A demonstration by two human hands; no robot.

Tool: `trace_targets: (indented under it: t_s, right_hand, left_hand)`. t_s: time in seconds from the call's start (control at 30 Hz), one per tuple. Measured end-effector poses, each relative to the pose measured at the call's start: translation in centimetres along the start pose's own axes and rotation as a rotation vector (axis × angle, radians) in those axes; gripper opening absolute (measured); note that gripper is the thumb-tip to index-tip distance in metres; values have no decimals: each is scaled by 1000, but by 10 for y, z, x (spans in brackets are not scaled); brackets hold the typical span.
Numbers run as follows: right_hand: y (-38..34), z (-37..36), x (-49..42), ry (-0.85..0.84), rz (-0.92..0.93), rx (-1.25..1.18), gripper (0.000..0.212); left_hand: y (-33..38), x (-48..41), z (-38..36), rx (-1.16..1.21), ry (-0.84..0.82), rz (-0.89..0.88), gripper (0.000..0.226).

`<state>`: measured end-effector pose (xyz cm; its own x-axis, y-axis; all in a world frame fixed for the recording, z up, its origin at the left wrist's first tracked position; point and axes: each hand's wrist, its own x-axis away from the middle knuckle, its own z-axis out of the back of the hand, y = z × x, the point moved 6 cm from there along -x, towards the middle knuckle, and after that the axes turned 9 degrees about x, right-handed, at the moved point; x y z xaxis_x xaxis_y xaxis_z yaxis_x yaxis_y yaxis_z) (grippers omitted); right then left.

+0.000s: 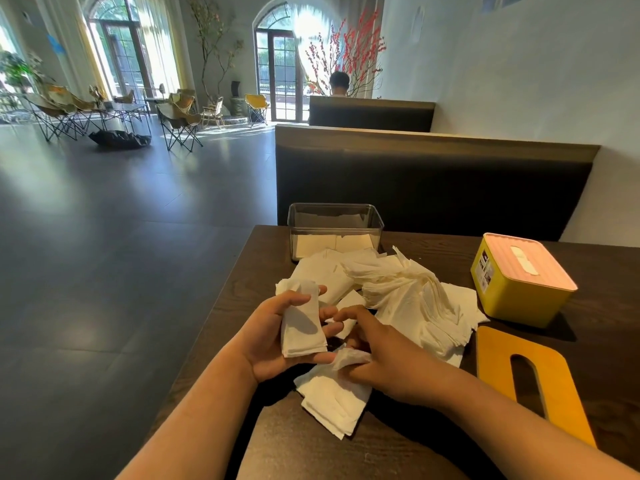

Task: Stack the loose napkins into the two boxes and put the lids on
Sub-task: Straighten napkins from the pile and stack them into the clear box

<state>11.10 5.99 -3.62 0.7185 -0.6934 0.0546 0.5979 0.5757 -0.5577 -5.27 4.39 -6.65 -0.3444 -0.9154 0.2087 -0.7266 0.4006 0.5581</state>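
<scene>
My left hand (277, 334) holds a small folded stack of white napkins (301, 323) upright over the table's near edge. My right hand (377, 355) pinches the corner of another napkin (332, 393) lying on the table. A large loose pile of napkins (408, 292) spreads across the middle. Behind it stands a clear plastic box (335, 221) without a lid, with a few napkins lying flat inside. A yellow box (519, 289) with a pink slotted lid (528, 261) on it sits at the right.
A yellow slotted lid (554, 386) lies flat on the dark wooden table (433, 445) at the right front. A dark booth bench (433, 181) backs the table. The table's left edge drops to open floor. A person sits in a further booth.
</scene>
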Motion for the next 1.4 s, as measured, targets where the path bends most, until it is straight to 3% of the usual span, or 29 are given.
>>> trace_targets:
  t_s: [0.23, 0.5, 0.63, 0.77, 0.87, 0.9, 1.03, 1.1, 1.33, 1.4]
  right_hand:
    - [-23, 51, 0, -143, 26, -100, 52]
    - [-76, 71, -41, -160, 120, -113, 44]
    - [-71, 52, -66, -81, 87, -26, 49]
    - [-61, 45, -67, 118, 25, 39, 46]
    - [-43, 57, -50, 340, -81, 43, 26]
    - [-35, 57, -41, 318, -126, 107, 21]
    - [-8, 17, -10, -33, -205, 496, 31]
    - [-5, 5, -6, -67, -212, 554, 39]
    - [-1, 0, -13, -267, -259, 358, 34]
    - [1, -1, -12, -280, -249, 299, 24]
  left_hand:
    - [7, -1, 7, -15, 95, -78, 64]
    - [-6, 2, -16, -65, -136, -1, 78]
    - [-6, 8, -19, 5, -205, 46, 90]
    - [0, 6, -13, 34, -110, -45, 69]
    - [9, 2, -5, 84, -5, -107, 57]
    - [12, 2, -1, 112, 25, -127, 55]
    - [19, 0, 8, 132, 72, -153, 53]
    - [17, -1, 7, 121, 86, -139, 52]
    - [15, 5, 5, 97, 110, -147, 49]
    - [15, 5, 5, 91, 117, -147, 49]
